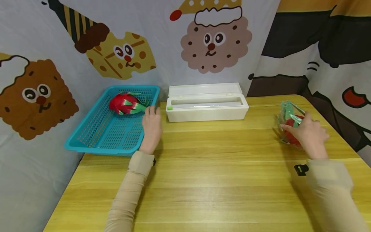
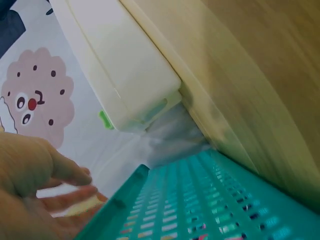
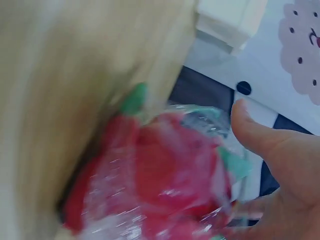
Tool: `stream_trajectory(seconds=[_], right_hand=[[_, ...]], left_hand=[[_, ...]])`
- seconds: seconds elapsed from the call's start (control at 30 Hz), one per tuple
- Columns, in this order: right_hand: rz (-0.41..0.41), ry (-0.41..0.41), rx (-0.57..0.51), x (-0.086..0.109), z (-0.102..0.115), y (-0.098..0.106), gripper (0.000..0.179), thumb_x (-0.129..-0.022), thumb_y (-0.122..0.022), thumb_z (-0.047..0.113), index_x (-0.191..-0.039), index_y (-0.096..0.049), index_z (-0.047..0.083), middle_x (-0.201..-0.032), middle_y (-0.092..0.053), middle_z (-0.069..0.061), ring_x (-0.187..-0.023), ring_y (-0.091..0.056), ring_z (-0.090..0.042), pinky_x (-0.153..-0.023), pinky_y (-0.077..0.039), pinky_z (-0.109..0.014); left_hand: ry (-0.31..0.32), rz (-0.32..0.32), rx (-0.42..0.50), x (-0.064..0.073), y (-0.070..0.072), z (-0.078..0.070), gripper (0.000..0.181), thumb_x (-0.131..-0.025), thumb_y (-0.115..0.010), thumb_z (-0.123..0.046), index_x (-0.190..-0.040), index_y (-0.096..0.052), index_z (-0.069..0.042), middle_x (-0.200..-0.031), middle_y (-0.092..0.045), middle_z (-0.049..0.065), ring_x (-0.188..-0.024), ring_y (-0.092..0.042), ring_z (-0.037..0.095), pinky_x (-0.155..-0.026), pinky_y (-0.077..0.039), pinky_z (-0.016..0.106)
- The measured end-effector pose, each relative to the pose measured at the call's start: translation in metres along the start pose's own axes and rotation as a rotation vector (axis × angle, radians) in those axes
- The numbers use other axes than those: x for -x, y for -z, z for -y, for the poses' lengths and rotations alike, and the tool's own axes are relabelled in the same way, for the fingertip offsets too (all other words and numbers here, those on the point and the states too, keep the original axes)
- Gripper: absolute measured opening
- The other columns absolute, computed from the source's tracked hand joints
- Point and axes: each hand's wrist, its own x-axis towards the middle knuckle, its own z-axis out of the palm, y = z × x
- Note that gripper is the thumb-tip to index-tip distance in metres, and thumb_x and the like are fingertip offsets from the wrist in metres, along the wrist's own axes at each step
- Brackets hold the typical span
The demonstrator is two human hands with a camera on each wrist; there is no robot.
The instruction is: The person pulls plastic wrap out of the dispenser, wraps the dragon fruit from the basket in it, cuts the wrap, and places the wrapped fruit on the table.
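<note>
A red dragon fruit (image 1: 124,103) with green leafy tips lies in the blue plastic basket (image 1: 95,149). Over the basket's right rim is my left hand (image 1: 152,127), its fingers close to the leaf tips. In the left wrist view its thumb and fingers (image 2: 75,175) stand apart with nothing between them. At the table's right side, a second dragon fruit (image 3: 170,165) is wrapped in clear film. My right hand (image 1: 311,133) is at this fruit, the thumb spread away from the fingers, which are partly hidden behind it in the right wrist view.
A white cling film dispenser box (image 1: 207,114) with its lid raised stands at the back of the wooden table (image 1: 214,174). Behind it hangs a cloth (image 1: 165,42) printed with cartoon biscuits. A black strap piece (image 1: 301,169) shows at the right wrist.
</note>
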Motion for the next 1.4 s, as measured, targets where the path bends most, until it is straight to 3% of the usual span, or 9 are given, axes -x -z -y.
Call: stream_trajectory(seconds=[0.13, 0.3, 0.4, 0.5, 0.6, 0.73, 0.97, 1.17, 1.4], right_hand=[[-0.003, -0.020, 0.006, -0.001, 0.012, 0.010, 0.118, -0.079, -0.042, 0.079, -0.147, -0.002, -0.008, -0.120, -0.037, -0.052, -0.100, -0.045, -0.064, -0.070, -0.044, -0.064], [-0.136, 0.018, -0.020, -0.003, 0.040, 0.012, 0.093, -0.090, -0.047, 0.058, -0.148, -0.013, -0.006, -0.140, -0.020, -0.048, -0.124, -0.027, -0.067, -0.094, -0.032, -0.075], [-0.301, 0.196, -0.111, -0.009, 0.060, 0.004, 0.066, -0.092, -0.057, 0.036, -0.139, -0.036, -0.006, -0.135, -0.038, -0.041, -0.120, -0.038, -0.060, -0.090, -0.037, -0.071], [-0.363, 0.413, -0.223, -0.019, 0.079, -0.009, 0.044, -0.092, -0.059, 0.020, -0.126, -0.051, -0.007, -0.123, -0.054, -0.035, -0.106, -0.050, -0.055, -0.081, -0.043, -0.065], [-0.296, 0.561, -0.311, -0.031, 0.097, -0.021, 0.033, -0.094, -0.056, 0.011, -0.122, -0.057, -0.006, -0.120, -0.059, -0.032, -0.105, -0.056, -0.049, -0.083, -0.047, -0.060], [-0.211, 0.660, -0.363, -0.042, 0.118, -0.036, 0.029, -0.093, -0.054, 0.004, -0.121, -0.059, -0.005, -0.120, -0.060, -0.030, -0.109, -0.056, -0.046, -0.089, -0.047, -0.058], [-0.203, 0.721, -0.271, -0.051, 0.147, -0.052, 0.031, -0.091, -0.052, 0.000, -0.121, -0.059, -0.003, -0.113, -0.065, -0.026, -0.067, -0.054, -0.033, -0.055, -0.041, -0.039], [-0.237, 0.682, -0.246, -0.057, 0.156, -0.057, 0.022, -0.090, -0.056, -0.001, -0.109, -0.066, -0.005, -0.102, -0.069, -0.025, -0.089, -0.061, -0.041, -0.073, -0.051, -0.047], [-0.181, 0.684, -0.228, -0.065, 0.159, -0.053, 0.021, -0.088, -0.056, -0.004, -0.106, -0.067, -0.005, -0.102, -0.069, -0.025, -0.089, -0.064, -0.038, -0.072, -0.053, -0.047]], left_hand=[[-0.106, -0.095, 0.085, -0.006, -0.006, -0.006, 0.027, -0.084, -0.053, 0.009, -0.108, -0.065, 0.006, -0.116, -0.060, 0.022, -0.111, -0.056, 0.037, -0.084, -0.054, 0.048], [-0.170, -0.052, 0.172, -0.020, -0.015, -0.014, 0.029, -0.086, -0.052, 0.007, -0.112, -0.064, 0.004, -0.115, -0.063, 0.019, -0.112, -0.057, 0.035, -0.089, -0.053, 0.046], [-0.199, 0.012, 0.209, -0.030, -0.024, -0.015, 0.029, -0.090, -0.050, 0.005, -0.116, -0.063, 0.002, -0.118, -0.063, 0.018, -0.114, -0.057, 0.033, -0.092, -0.053, 0.044], [-0.203, 0.073, 0.235, -0.037, -0.033, -0.014, 0.027, -0.095, -0.049, 0.000, -0.118, -0.062, 0.001, -0.116, -0.064, 0.018, -0.111, -0.059, 0.032, -0.091, -0.053, 0.043], [-0.174, 0.132, 0.249, -0.042, -0.039, -0.012, 0.026, -0.097, -0.049, -0.005, -0.118, -0.063, 0.000, -0.113, -0.065, 0.019, -0.105, -0.061, 0.033, -0.086, -0.054, 0.044], [-0.135, 0.190, 0.256, -0.047, -0.043, -0.011, 0.026, -0.098, -0.049, -0.009, -0.116, -0.066, -0.002, -0.111, -0.067, 0.018, -0.100, -0.064, 0.034, -0.081, -0.056, 0.046], [-0.125, 0.202, 0.258, -0.058, -0.043, -0.013, 0.022, -0.096, -0.051, -0.007, -0.103, -0.070, -0.002, -0.098, -0.071, 0.017, -0.090, -0.065, 0.034, -0.074, -0.056, 0.045], [-0.087, 0.206, 0.218, -0.065, -0.044, -0.019, 0.021, -0.096, -0.052, -0.005, -0.099, -0.073, -0.004, -0.094, -0.071, 0.016, -0.089, -0.064, 0.033, -0.071, -0.056, 0.043], [-0.043, 0.210, 0.223, -0.069, -0.048, -0.023, 0.021, -0.096, -0.048, -0.003, -0.105, -0.067, -0.003, -0.101, -0.069, 0.014, -0.092, -0.064, 0.031, -0.073, -0.056, 0.041]])
